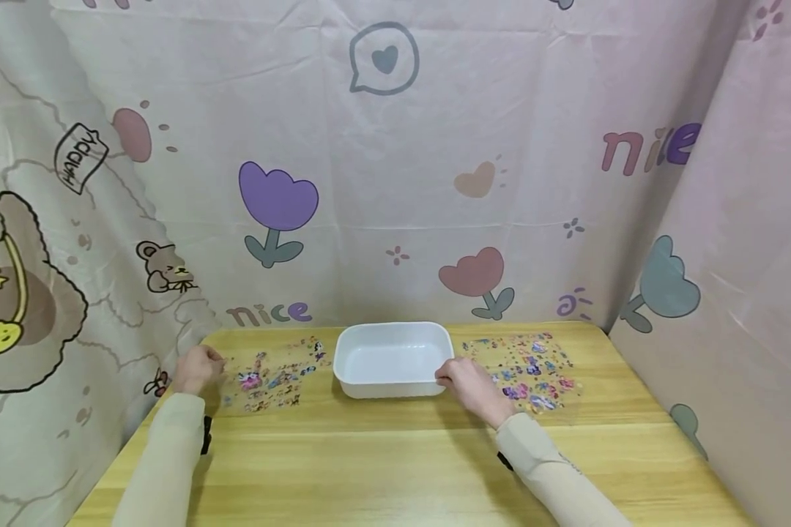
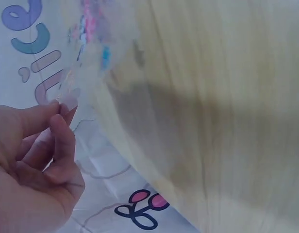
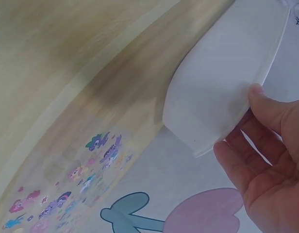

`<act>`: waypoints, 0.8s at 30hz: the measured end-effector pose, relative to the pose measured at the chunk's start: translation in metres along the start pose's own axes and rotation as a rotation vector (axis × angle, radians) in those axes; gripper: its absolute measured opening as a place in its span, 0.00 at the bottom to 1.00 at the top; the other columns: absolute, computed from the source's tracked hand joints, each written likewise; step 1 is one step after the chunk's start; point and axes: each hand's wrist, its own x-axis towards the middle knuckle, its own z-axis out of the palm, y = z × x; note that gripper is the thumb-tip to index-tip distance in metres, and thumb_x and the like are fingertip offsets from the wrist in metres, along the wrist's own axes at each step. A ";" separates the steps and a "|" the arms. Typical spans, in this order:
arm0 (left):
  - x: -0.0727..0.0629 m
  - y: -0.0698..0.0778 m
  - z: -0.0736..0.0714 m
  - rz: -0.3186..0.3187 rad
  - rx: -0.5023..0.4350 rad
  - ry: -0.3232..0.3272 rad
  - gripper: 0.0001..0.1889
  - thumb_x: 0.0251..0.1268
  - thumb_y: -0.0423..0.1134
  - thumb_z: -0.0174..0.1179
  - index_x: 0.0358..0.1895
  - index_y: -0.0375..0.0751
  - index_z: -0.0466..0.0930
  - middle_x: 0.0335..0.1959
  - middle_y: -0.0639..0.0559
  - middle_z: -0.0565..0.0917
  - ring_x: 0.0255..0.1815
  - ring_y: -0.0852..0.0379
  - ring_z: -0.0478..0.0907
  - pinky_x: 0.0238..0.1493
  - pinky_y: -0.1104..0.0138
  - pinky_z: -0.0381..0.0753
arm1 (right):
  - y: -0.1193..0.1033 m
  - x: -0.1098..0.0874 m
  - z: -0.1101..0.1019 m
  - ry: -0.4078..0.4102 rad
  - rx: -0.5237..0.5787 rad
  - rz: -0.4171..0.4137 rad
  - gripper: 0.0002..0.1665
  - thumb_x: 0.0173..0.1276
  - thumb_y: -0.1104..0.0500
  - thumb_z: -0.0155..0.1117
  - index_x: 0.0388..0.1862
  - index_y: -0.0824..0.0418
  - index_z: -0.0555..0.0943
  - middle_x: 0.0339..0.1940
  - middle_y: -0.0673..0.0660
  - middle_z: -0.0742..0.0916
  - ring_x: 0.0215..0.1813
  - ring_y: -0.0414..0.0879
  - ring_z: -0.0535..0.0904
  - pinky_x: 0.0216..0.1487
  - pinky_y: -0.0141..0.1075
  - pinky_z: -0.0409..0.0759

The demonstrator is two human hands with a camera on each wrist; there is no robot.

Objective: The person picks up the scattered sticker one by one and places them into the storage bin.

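Note:
At the left of the table, a clear sticker sheet (image 1: 270,382) with small colourful figures lies near my left hand (image 1: 199,368). In the left wrist view, thumb and forefinger of that hand (image 2: 38,160) pinch a corner of the see-through sheet (image 2: 93,29). A white rectangular basin (image 1: 395,389) stands at the back middle of the table. My right hand (image 1: 474,388) holds the basin's right front corner by the rim; the right wrist view shows the thumb and fingers of the hand (image 3: 271,150) at the rim of the basin (image 3: 212,73).
A second clear sticker sheet (image 1: 534,372) lies to the right of the basin, partly behind my right hand. Everything stands on a wooden table (image 1: 369,468). Printed curtains (image 1: 395,183) hang close behind the table and along both sides.

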 end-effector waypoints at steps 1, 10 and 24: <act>0.001 0.001 -0.001 0.015 0.002 -0.003 0.11 0.69 0.35 0.55 0.43 0.27 0.79 0.36 0.34 0.84 0.35 0.41 0.79 0.33 0.54 0.76 | 0.000 0.000 0.000 -0.001 -0.002 0.000 0.04 0.63 0.63 0.69 0.30 0.57 0.89 0.28 0.50 0.88 0.31 0.40 0.81 0.37 0.35 0.81; 0.005 0.012 -0.011 0.184 0.006 0.000 0.12 0.71 0.32 0.52 0.43 0.23 0.80 0.31 0.36 0.83 0.28 0.50 0.76 0.25 0.63 0.73 | 0.002 0.000 0.000 -0.010 0.008 0.012 0.05 0.64 0.63 0.68 0.30 0.56 0.89 0.28 0.50 0.88 0.30 0.40 0.80 0.37 0.35 0.81; 0.011 0.049 -0.024 0.276 -0.072 0.040 0.12 0.72 0.37 0.56 0.42 0.30 0.84 0.29 0.41 0.85 0.24 0.57 0.76 0.24 0.65 0.72 | 0.002 0.000 0.001 -0.008 0.005 0.005 0.05 0.64 0.63 0.68 0.30 0.56 0.88 0.28 0.49 0.88 0.32 0.40 0.81 0.38 0.35 0.81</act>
